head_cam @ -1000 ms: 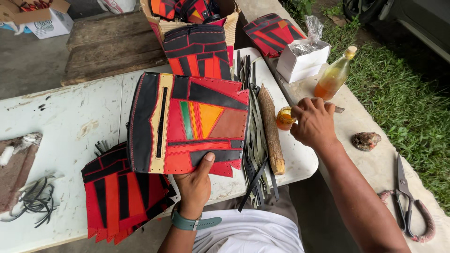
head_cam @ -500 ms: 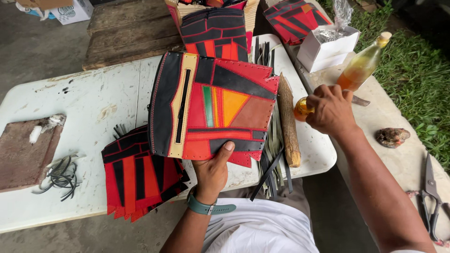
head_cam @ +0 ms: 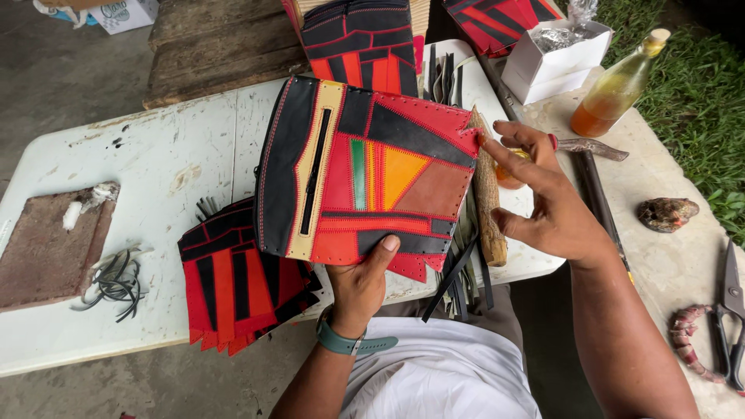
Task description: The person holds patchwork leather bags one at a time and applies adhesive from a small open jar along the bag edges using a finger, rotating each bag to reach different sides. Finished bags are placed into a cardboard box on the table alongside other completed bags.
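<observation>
Head view, looking down over a white folding table (head_cam: pixel 155 171); person seated at its near edge. Left hand (head_cam: pixel 365 283) grips the lower edge of a flat patchwork leather panel in red, black, cream, green and orange with a black zip down its cream strip (head_cam: pixel 357 174); thumb on the face, fingers hidden behind; the panel is held tilted up off the table, above a stack of similar red-and-black leather pieces (head_cam: pixel 233 283) that overhangs the near edge. Right hand (head_cam: pixel 543 202) is open, fingers spread, index fingertip touching the panel's right edge; a small amber object sits just behind the fingers, partly hidden, and I cannot tell whether the hand holds it.

Beside the panel's right edge lie a rough wooden stick (head_cam: pixel 489 202) and a bundle of dark leather strips (head_cam: pixel 458 264), some hanging over the table edge.

Risks, as judged from this position:
- the one-handed pinch at the bottom edge leaves the panel top-heavy; it could flop or slip if the thumb eases;
- if the amber object carries oil or glue, the right fingertips could smear the stitched edge;
- the glass bottle of amber liquid (head_cam: pixel 617 85) stands near the right forearm's path; a careless sweep could tip it towards the white cardboard box (head_cam: pixel 555 62);
- the overhanging stack and strips could slide off if nudged by a knee or wrist;
- scissors (head_cam: pixel 731 310) lie well apart on the stone bench (head_cam: pixel 667 264); low concern.
</observation>
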The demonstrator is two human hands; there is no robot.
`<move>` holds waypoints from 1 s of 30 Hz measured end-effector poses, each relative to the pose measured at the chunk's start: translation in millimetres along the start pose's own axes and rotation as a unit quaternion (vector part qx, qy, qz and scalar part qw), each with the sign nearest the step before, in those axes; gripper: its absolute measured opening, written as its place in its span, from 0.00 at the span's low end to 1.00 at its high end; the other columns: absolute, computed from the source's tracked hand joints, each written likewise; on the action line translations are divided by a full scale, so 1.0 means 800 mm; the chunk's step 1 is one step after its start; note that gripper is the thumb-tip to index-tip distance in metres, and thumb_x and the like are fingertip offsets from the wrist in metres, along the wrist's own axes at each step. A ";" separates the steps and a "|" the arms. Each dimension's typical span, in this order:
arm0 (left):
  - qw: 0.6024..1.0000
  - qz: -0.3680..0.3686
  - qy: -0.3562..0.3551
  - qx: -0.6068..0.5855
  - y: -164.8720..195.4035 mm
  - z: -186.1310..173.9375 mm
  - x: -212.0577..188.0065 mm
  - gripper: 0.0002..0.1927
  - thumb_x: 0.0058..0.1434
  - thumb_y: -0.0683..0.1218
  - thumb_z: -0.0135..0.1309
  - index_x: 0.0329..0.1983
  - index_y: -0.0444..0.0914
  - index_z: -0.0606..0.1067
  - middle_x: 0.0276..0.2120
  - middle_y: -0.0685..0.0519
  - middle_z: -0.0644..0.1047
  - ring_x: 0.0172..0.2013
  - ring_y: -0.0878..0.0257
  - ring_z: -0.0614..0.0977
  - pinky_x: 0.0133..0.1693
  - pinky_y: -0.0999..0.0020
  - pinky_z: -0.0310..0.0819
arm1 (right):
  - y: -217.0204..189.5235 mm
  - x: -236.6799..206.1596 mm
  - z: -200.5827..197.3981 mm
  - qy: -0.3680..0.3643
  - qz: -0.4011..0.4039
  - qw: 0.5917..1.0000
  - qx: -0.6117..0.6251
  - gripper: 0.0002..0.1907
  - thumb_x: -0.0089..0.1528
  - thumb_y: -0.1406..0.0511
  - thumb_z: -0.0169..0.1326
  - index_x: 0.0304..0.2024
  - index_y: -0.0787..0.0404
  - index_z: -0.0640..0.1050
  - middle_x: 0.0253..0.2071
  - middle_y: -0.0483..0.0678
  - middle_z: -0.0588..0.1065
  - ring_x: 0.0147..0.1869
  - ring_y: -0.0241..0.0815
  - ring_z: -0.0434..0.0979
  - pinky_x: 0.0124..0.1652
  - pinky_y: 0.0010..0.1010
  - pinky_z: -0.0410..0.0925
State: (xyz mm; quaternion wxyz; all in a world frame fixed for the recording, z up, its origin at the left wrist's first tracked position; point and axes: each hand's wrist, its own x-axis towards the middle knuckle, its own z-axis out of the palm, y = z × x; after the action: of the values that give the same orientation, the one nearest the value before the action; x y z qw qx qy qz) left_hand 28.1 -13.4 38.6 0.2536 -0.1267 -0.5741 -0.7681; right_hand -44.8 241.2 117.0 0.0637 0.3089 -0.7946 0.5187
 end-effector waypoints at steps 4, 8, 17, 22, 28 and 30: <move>1.000 0.007 0.006 -0.009 -0.006 0.000 0.000 0.13 0.67 0.37 0.61 0.53 0.31 0.76 0.49 0.52 0.79 0.49 0.67 0.79 0.55 0.69 0.74 | -0.011 -0.010 0.010 0.016 -0.061 0.985 -0.159 0.48 0.43 0.69 0.61 0.69 0.48 0.71 0.72 0.57 0.60 0.77 0.58 0.57 0.72 0.47 0.49; 0.998 -0.006 0.012 -0.054 -0.014 0.001 0.002 0.14 0.66 0.36 0.61 0.54 0.31 0.75 0.50 0.52 0.79 0.50 0.67 0.78 0.55 0.70 0.73 | -0.020 -0.023 0.025 0.022 -0.041 0.960 -0.275 0.46 0.41 0.67 0.61 0.65 0.47 0.74 0.69 0.57 0.63 0.71 0.61 0.59 0.66 0.52 0.50; 0.998 0.031 0.035 0.029 -0.016 -0.002 0.008 0.12 0.68 0.35 0.61 0.53 0.30 0.76 0.49 0.52 0.80 0.49 0.67 0.79 0.54 0.70 0.75 | -0.021 -0.046 0.053 0.022 -0.076 0.978 -0.193 0.42 0.45 0.68 0.60 0.66 0.49 0.73 0.70 0.55 0.63 0.73 0.60 0.61 0.69 0.50 0.53; 0.997 0.029 0.067 -0.033 -0.020 0.000 0.013 0.15 0.66 0.35 0.61 0.55 0.30 0.74 0.51 0.52 0.78 0.50 0.66 0.78 0.55 0.69 0.74 | -0.021 -0.050 0.075 0.016 -0.079 0.957 -0.278 0.43 0.44 0.67 0.61 0.65 0.49 0.74 0.69 0.56 0.62 0.69 0.62 0.61 0.64 0.52 0.53; 0.994 0.042 0.080 -0.069 -0.028 -0.001 0.020 0.19 0.67 0.33 0.60 0.59 0.31 0.72 0.55 0.50 0.77 0.54 0.65 0.77 0.60 0.67 0.73 | -0.033 -0.066 0.096 0.023 -0.083 0.915 -0.394 0.39 0.47 0.68 0.60 0.64 0.43 0.76 0.69 0.52 0.65 0.68 0.56 0.63 0.57 0.53 0.55; 0.993 0.043 0.084 -0.077 -0.031 -0.002 0.021 0.20 0.66 0.33 0.60 0.60 0.32 0.72 0.56 0.51 0.76 0.55 0.64 0.77 0.61 0.67 0.72 | -0.032 -0.067 0.099 0.026 -0.080 0.903 -0.421 0.39 0.46 0.67 0.60 0.63 0.42 0.77 0.68 0.50 0.66 0.67 0.55 0.63 0.57 0.53 0.55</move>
State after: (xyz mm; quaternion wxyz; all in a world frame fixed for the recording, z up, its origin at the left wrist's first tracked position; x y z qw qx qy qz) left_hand 1.1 -13.8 26.1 0.3227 -0.1058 -0.4838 -0.8066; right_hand 29.5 188.7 78.7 0.2495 0.3024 -0.9098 0.1362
